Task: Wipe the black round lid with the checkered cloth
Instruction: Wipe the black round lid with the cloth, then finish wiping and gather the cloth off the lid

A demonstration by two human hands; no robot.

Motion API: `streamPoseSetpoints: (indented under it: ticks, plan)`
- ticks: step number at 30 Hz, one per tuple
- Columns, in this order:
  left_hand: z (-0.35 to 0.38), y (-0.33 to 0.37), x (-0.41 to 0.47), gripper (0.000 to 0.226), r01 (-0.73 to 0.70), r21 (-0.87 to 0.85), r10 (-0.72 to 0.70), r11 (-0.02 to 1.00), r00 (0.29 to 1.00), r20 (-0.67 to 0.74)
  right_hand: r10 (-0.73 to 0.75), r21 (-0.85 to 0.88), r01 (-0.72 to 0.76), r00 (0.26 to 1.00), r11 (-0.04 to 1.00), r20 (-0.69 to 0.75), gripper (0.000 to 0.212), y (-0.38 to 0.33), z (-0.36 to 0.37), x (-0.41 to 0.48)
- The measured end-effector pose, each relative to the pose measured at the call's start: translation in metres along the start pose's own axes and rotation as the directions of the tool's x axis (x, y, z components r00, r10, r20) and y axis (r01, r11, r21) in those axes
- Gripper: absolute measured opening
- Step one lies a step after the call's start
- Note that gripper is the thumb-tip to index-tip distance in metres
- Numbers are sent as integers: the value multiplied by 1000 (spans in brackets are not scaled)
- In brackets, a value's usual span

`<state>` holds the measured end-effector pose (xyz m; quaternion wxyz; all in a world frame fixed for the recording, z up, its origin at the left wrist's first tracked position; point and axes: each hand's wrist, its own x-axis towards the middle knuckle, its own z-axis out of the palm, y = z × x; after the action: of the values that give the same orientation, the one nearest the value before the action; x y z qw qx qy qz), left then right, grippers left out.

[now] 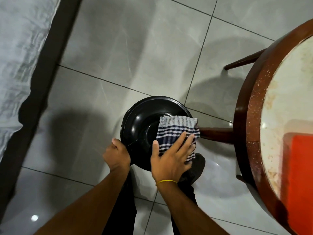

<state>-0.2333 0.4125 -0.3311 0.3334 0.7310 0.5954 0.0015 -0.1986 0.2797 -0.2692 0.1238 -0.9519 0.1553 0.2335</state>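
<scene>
The black round lid (144,119) is held in the air above the floor, its hollow side facing up. My left hand (116,153) grips its left rim, thumb on top. The checkered cloth (176,128), white with dark blue stripes, is folded and lies across the lid's right half, overhanging the rim. My right hand (171,158) presses flat on the cloth with fingers spread, a yellow band on the wrist.
A round wooden table (250,119) with a pale top and a red item (299,167) stands at the right, its legs reaching toward the lid. A bed with a dark frame (39,85) runs along the left. Grey floor tiles (135,56) lie below.
</scene>
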Motion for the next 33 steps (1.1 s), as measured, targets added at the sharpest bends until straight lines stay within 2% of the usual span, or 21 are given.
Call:
streamPoseSetpoints:
  ticks: [5,9,11,13,14,15,16,17,18,19,21,22,24,26,28,30,33]
  plan:
    - [-1,7,-7,58,82,-8,-83,997,994,-70,230,105,-240,968,965,101,117,-40,9,-5]
    - [-9,16,-14,59,184,-7,-184,983,983,11,291,107,-312,940,944,177,107,-55,-4,-7]
    - [-18,26,-15,48,103,106,-111,989,991,70,267,60,-286,938,956,221,98,-54,-17,-7]
    - [-34,42,-16,23,-98,186,79,978,991,105,203,-4,-209,946,978,253,95,-46,-27,-10]
    - [-40,52,-16,27,-242,212,216,947,967,138,168,-25,-167,948,986,270,95,-40,-33,-11]
    - [-45,61,-17,39,-423,238,383,874,903,195,122,-43,-115,951,992,285,95,-32,-37,-12]
    - [-48,74,-18,50,-622,276,554,733,781,288,79,-42,-70,950,997,300,93,-24,-42,-13]
    - [-49,85,-20,59,-786,296,671,543,618,409,29,-47,-15,947,999,320,92,-16,-45,-15]
    - [-48,100,-24,66,-898,279,708,340,440,552,-19,-50,38,940,998,342,90,-10,-48,-15]
    - [-45,113,-26,71,-962,234,682,141,266,681,-54,-42,74,933,996,357,88,-4,-52,-13]
    - [-37,137,-31,67,-977,96,534,-192,-22,845,-100,0,108,926,994,363,77,6,-63,-8]
    - [-35,148,-33,60,-948,21,455,-316,-132,881,-117,28,114,932,993,343,68,11,-71,-6]
    - [-32,171,-30,50,-865,-91,345,-493,-290,893,-142,89,121,947,989,288,51,21,-89,-1]
    - [-36,204,-36,46,-795,-140,243,-590,-341,908,-164,127,134,948,983,273,44,32,-110,0]
    - [-45,235,-50,53,-778,-186,181,-601,-358,916,-201,152,168,949,974,242,47,40,-133,-2]
    - [-60,262,-70,58,-784,-252,188,-567,-421,887,-228,196,197,962,961,149,42,46,-163,-8]
    - [-86,307,-99,52,-782,-410,244,-469,-561,791,-250,294,249,968,923,-36,9,58,-227,-20]
